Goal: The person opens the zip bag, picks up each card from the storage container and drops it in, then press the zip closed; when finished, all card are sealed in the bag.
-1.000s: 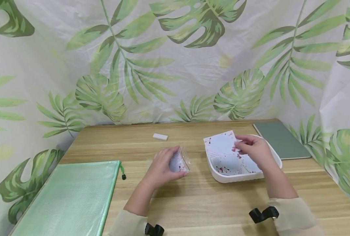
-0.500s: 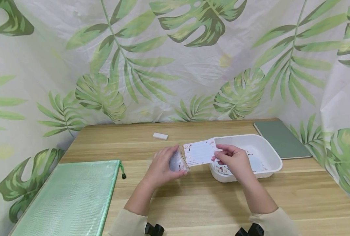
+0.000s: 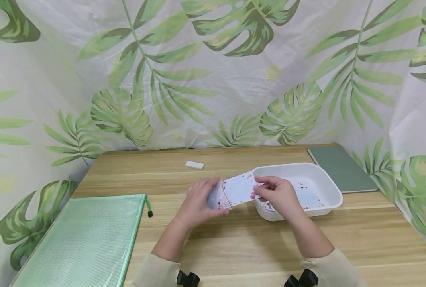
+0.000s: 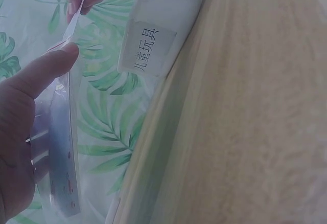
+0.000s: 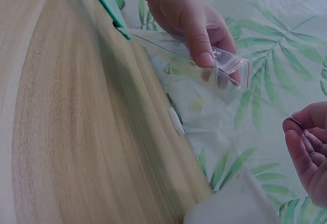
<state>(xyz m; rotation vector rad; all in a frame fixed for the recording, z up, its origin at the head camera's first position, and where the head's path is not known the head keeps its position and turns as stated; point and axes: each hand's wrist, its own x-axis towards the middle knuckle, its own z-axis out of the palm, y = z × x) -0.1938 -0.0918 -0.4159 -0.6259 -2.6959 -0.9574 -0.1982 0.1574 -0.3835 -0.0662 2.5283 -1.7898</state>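
My left hand grips a clear zip bag by its edges, thumb on the near side and fingers on the far side. Floral-printed paper shows through the plastic. Between thumb and fingertips, my right hand pinches the right end of a white note card with a floral border. The card's left end is inside the mouth of the bag. In the right wrist view the card is seen edge-on as a thin line. Below and right of my right hand stands a white plastic basket with more floral paper inside.
A small white block lies at the back of the wooden table. At the left is a green mesh zip pouch. A dark green notebook lies behind the basket. A label with printed characters marks the basket's side.
My right hand has carried the card leftward from over the basket to the bag, and its left end has slid into the bag's mouth. My left hand has stayed nearly still.
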